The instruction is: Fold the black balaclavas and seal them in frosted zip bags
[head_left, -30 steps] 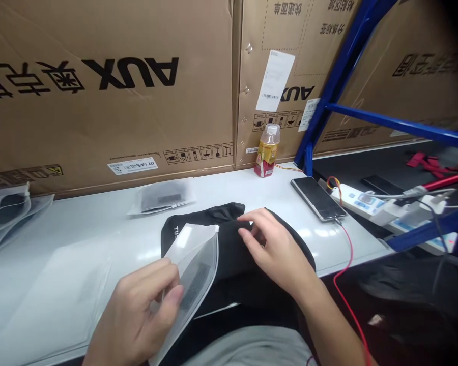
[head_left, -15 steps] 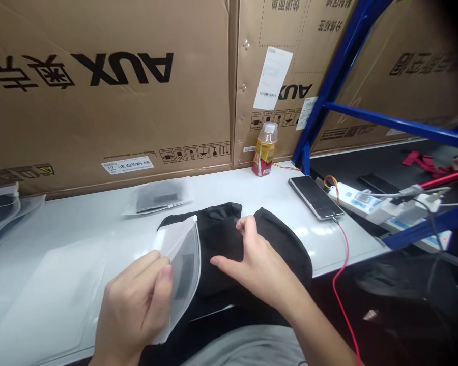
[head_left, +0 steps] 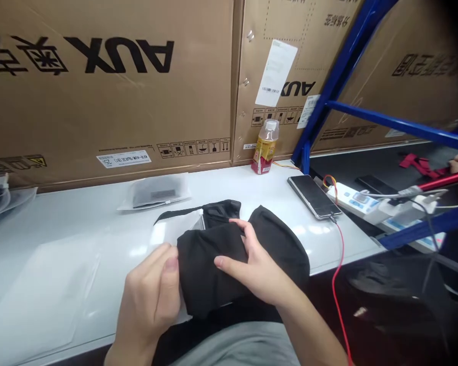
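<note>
A piece of folded black fabric (head_left: 209,269) is bunched on the white table's front edge, and part of it covers a frosted zip bag (head_left: 179,226). My left hand (head_left: 150,290) is closed in a fist at the bag's left side, against the fabric's edge; its fingertips are hidden. My right hand (head_left: 259,269) grasps the folded fabric, thumb across the front and fingers over its upper side. More black fabric spreads out behind and to the right. The bag's white slider shows just above the fold.
Another filled zip bag (head_left: 156,192) lies behind, and a frosted bag (head_left: 41,290) lies flat at left. A drink bottle (head_left: 265,147) and a charging phone (head_left: 313,197) with a red cable stand toward the right. Cartons (head_left: 110,112) and a blue frame (head_left: 338,76) bound the table (head_left: 118,239).
The black fabric has been brought left over the zip bag, hiding most of its front. My right hand has closed on the fabric; my left fist has shifted slightly right.
</note>
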`<state>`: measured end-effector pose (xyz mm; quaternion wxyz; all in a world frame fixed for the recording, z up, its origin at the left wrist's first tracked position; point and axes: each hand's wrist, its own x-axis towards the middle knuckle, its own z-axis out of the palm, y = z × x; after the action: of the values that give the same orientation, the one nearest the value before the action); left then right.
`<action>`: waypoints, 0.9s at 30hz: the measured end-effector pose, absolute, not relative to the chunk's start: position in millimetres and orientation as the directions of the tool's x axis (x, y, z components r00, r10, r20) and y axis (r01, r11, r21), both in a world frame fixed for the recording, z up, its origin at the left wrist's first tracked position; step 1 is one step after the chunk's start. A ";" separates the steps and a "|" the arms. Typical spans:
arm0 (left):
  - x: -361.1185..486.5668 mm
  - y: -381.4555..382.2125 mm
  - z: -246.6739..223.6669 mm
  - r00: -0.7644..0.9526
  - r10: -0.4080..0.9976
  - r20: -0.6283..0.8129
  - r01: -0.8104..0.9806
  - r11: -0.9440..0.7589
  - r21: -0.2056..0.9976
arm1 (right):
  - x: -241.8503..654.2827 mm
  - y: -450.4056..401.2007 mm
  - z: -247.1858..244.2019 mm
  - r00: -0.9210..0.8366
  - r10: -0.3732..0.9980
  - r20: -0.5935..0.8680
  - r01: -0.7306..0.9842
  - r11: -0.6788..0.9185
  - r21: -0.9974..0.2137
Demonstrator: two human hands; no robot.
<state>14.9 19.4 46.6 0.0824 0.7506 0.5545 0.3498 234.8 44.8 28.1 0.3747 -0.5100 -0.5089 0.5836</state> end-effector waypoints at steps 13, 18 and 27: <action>-4.2 19.0 46.6 0.485 0.849 0.210 0.602 -0.498 0.624 | 222.9 46.9 46.8 -0.299 0.947 0.117 0.575 0.277 -0.770; -8.8 22.1 41.8 0.410 0.903 0.130 0.591 -0.371 0.716 | 263.9 45.9 47.8 -0.621 0.782 0.048 0.530 0.464 -0.710; -8.2 25.3 41.4 0.362 0.926 0.105 0.594 -0.316 0.740 | 236.3 48.2 40.9 -0.637 0.672 0.377 0.549 0.739 -0.390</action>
<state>-8.2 25.3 41.4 0.3090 0.7653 0.4964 0.2691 236.3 48.2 40.9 0.2562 -0.3405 -0.8966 0.1205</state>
